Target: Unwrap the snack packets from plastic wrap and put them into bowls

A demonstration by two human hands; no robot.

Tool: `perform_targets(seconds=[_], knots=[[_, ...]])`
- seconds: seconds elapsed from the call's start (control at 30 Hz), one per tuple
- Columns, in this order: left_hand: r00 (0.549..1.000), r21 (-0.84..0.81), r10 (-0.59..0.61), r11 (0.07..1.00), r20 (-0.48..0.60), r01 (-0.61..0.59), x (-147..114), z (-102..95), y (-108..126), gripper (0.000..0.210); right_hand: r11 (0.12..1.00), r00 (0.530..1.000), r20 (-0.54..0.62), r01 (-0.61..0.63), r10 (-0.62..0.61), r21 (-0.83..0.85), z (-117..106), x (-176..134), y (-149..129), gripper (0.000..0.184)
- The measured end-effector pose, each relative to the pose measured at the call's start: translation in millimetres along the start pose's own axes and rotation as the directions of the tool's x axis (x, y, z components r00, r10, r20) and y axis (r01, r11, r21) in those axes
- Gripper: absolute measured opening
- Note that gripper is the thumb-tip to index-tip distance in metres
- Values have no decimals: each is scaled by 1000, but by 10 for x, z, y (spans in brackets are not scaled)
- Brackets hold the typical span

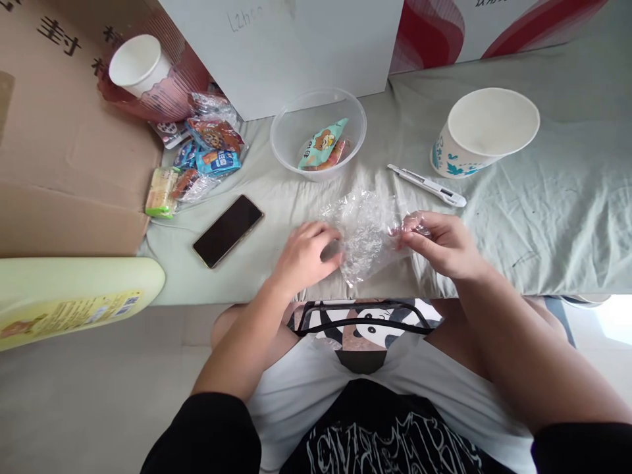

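Note:
A crinkled clear plastic bag (366, 240) lies spread near the front edge of the cloth-covered surface, between my two hands. My right hand (441, 243) pinches its right edge between thumb and fingers. At the bag's left edge is my left hand (310, 255), fingers curled and thumb tip against the plastic. A white utility knife (428, 186) rests just beyond my right hand. Behind the bag stands a clear plastic bowl (279, 141) containing a green snack packet (323, 143) and another small wrapped item partly under it.
A phone (228, 230) lies left of my left hand. Wrapped snacks (217, 161) are heaped beside a cardboard box (64, 164). A paper bucket (486, 135) stands at the right, and a white box (296, 52) at the back. A yellow-green bottle (79, 296) juts in from the left.

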State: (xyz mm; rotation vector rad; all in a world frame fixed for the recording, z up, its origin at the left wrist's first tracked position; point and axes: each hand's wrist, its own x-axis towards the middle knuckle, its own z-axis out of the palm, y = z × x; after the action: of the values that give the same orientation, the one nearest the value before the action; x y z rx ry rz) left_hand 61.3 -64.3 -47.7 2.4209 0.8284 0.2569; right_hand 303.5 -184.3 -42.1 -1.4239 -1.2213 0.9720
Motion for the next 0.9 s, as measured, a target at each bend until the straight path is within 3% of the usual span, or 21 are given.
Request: perform_targets(seconds=[0.07,0.13,0.23,0.37,0.43,0.5,0.63,0.77,0.9], knots=[[999,91,-14,996,46,10,-6,23,6,26,999,1000,26,-15,14,44,22,8,16,50],[999,64,-32,997,7,31,-4,16,0,25,994,998,46,-50,45,102,44,21,17,49],[995,-220,-78,973,-65,62,12,-43,-35,24,981,994,67,-99,89,165,65,45,14,48],[986,-662,-122,730,116,168,40,-104,-86,34,976,986,34,-168,165,138,79,67,39,46],[970,-745,-127,623,206,240,52,-97,-81,42,972,978,5,-207,208,114,89,71,51,44],[955,-753,-188,588,228,295,62,-79,-51,50,968,971,-7,-239,240,74,101,73,56,41],[943,-716,-280,621,177,319,63,-70,24,31,968,969,-29,-245,244,-58,113,71,53,34],[947,-607,-239,726,217,322,34,-84,61,21,941,973,-158,-206,168,-267,101,71,57,30],[980,-419,-140,888,142,188,10,-70,81,17,881,969,-227,-194,102,-432,85,72,84,27]])
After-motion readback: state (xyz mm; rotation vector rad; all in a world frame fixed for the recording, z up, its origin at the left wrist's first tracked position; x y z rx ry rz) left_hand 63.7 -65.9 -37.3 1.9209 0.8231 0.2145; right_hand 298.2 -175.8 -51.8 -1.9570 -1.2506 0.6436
